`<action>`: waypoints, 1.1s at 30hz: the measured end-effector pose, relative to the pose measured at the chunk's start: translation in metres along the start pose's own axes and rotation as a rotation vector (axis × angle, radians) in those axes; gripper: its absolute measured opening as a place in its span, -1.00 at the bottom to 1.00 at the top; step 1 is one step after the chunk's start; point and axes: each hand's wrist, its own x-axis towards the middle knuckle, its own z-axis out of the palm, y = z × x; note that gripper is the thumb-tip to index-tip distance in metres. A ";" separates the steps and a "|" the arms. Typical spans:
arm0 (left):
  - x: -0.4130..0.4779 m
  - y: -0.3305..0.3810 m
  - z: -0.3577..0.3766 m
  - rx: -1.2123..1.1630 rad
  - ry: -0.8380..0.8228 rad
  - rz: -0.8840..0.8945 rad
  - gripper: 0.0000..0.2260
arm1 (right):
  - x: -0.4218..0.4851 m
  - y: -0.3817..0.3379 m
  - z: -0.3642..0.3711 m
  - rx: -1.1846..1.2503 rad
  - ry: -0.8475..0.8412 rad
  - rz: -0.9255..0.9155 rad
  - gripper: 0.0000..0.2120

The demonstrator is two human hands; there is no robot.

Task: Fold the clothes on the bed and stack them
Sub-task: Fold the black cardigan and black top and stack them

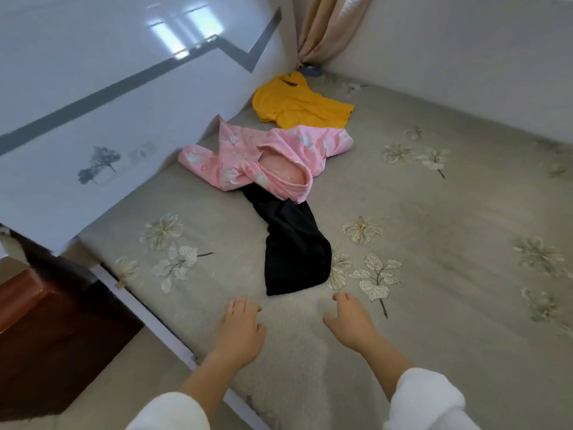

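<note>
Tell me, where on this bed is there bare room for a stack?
The bed is bare all along its right, from the black garment to the wall. A smaller strip lies left of that garment. Crowded by the headboard: yellow shirt, pink garment and black garment overlap.

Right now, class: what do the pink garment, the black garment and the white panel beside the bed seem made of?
Pink garment: soft matte flower-printed cloth with a fuzzy lining, probably fleece. Black garment: thin matte fabric, limp and creased. White panel: hard, glossy, perhaps lacquered board; it shows bright reflections.
</note>
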 end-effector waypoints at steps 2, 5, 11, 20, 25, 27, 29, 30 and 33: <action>0.036 -0.003 0.004 0.010 -0.067 0.013 -0.61 | 0.038 -0.001 0.002 0.032 -0.013 0.044 -0.49; 0.089 -0.009 0.011 0.064 -0.132 0.061 -0.61 | 0.092 -0.001 0.010 0.069 -0.020 0.102 -0.50; 0.176 -0.018 0.035 0.178 -0.211 0.134 -0.45 | 0.177 -0.002 0.031 0.116 0.027 0.145 -0.44; 0.218 -0.030 0.077 0.408 -0.181 0.298 -0.75 | 0.214 0.012 0.071 -0.296 0.019 0.027 -0.67; 0.191 -0.038 0.071 0.082 -0.341 0.234 -0.81 | 0.195 -0.006 0.066 -0.073 -0.009 0.064 -0.82; 0.172 -0.047 0.056 -0.032 -0.416 0.170 -0.92 | 0.175 -0.016 0.065 -0.001 -0.096 0.095 -0.85; 0.152 -0.059 0.041 -0.075 -0.480 0.146 -0.90 | 0.147 -0.028 0.071 0.052 -0.177 0.118 -0.88; 0.144 -0.065 0.032 -0.077 -0.516 0.139 -0.84 | 0.130 -0.034 0.075 0.092 -0.206 0.133 -0.88; 0.126 -0.071 -0.005 -0.141 -0.636 0.093 -0.93 | 0.082 -0.057 0.077 0.214 -0.233 0.207 -0.84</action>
